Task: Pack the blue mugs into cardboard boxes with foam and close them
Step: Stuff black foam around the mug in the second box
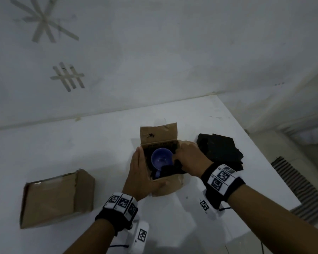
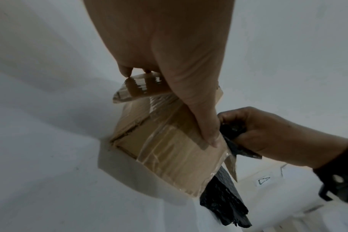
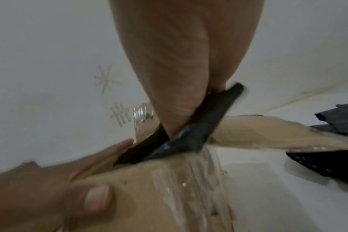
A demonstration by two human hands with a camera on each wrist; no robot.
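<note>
Open cardboard box [image 1: 165, 186] standing on the white table [image 1: 81, 153], near its middle, far flap raised upright. Contents: one blue mug [image 1: 162, 159], upright with its mouth facing up and handle toward the near side, bedded in black foam [image 1: 173, 171] that lines the inside of the box. Left hand [image 1: 141, 173] laid against the box's left wall, fingers [image 2: 210, 138] straight and together along the cardboard, thumb across the near face (clear tape shows on that face in the left wrist view). Right hand [image 1: 189, 158] at the box's right edge, fingers curled and clamped on a black foam piece [image 2: 231, 133], its lower part inside the box beside the mug. Loose stack of black foam sheets [image 1: 220, 151] on the table just right of the box, behind the right hand. Second cardboard box [image 1: 57, 198] on the table well to the left, nearer the table's front, lying with its flaps shut. Wall behind the table carries masking-tape marks [image 1: 68, 77], one star-shaped, one a grid.
</note>
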